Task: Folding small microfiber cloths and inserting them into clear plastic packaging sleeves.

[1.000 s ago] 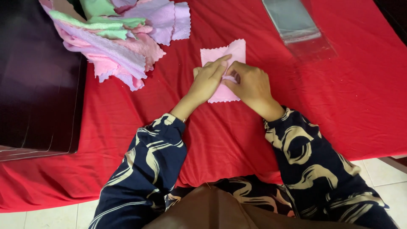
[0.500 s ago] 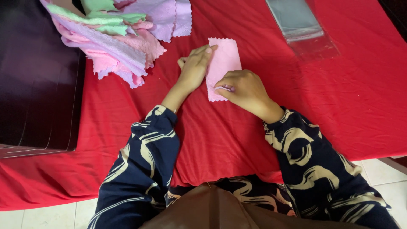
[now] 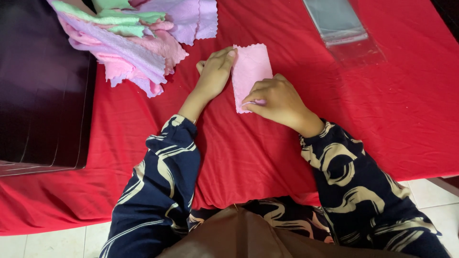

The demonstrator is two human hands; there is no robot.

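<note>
Nearest: two dark patterned sleeves [image 3: 158, 181] over a red cloth-covered table [image 3: 239, 157].

Right hand [image 3: 277, 98]: fingers curled, pressing down the near corner of a pink cloth [image 3: 251, 69].

Left hand [image 3: 214, 71]: flat and loose, fingertips resting along the cloth's left edge, grasping nothing.

Pink cloth: a narrow folded strip, flat on the table between both hands. Judged step: creasing a fold; a further fold would call for lifting one end and matching the edges.

Left: dark box [image 3: 43, 86].

Farther: heap of pastel cloths [image 3: 134, 33]; clear plastic bag [image 3: 342, 26], well apart.
</note>
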